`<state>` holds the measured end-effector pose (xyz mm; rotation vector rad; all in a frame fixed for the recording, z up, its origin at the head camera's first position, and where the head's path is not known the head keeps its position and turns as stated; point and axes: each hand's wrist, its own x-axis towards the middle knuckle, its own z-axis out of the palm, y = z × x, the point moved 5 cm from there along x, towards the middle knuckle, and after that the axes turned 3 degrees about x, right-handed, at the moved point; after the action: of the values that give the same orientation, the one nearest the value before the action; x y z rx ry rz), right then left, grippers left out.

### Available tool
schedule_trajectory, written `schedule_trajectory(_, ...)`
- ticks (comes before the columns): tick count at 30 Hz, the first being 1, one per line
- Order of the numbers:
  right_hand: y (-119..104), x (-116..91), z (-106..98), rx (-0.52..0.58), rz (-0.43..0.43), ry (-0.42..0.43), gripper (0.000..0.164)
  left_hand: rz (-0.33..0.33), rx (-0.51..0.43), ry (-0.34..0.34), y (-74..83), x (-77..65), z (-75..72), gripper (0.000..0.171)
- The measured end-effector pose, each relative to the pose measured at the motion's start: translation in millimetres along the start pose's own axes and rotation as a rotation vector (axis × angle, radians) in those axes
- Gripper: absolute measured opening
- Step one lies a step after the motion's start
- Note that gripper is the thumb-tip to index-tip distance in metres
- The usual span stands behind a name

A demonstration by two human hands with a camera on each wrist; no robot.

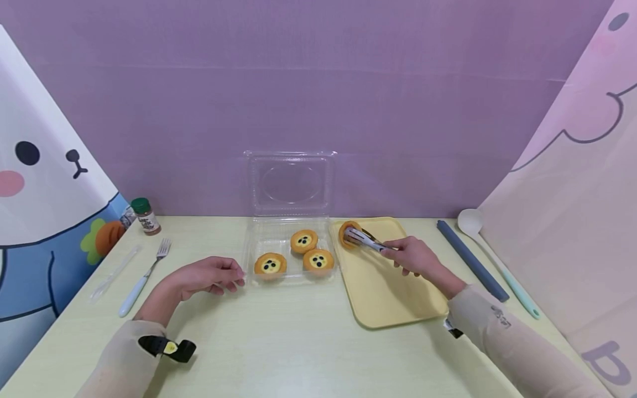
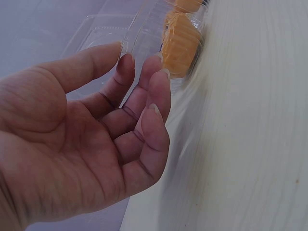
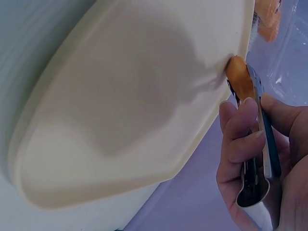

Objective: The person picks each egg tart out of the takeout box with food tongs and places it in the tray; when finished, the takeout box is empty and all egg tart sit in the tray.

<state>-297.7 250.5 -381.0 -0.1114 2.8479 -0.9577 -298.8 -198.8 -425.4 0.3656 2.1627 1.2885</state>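
Currently, your right hand (image 1: 413,257): curled round metal tongs (image 1: 367,240), pinching one egg tart (image 3: 238,77) at the far left of the yellow tray (image 1: 383,298)
Your left hand (image 1: 205,276): loosely relaxed, empty, beside the clear clamshell box (image 1: 271,236)
Other egg tarts (image 1: 318,260): three, inside that box

Silver tongs (image 1: 366,240) pinch a tilted golden-brown tart (image 3: 239,78).

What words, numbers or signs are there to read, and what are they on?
No words I can read for sure.
Green-lidded jar's label: too small to read.
Right sleeve: dark print, too blurred.
Black wrist strap: yellow spot, too small.
Right backdrop: purple letter-like shape, which letter I can't tell.
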Motion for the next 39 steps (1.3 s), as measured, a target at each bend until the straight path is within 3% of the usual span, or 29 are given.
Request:
schedule_trajectory(23,-0.6,1.8,-4.5,-0.033,0.024,-0.02,0.049,-0.002,-0.002,0.001,0.6,0.7,0.3,0.028)
schedule_trajectory(39,-6.8,1.9,-16.7,-0.136,0.036,0.012,0.058,0.007,-0.002,-0.01,1.4,-1.2,-0.1,0.026)
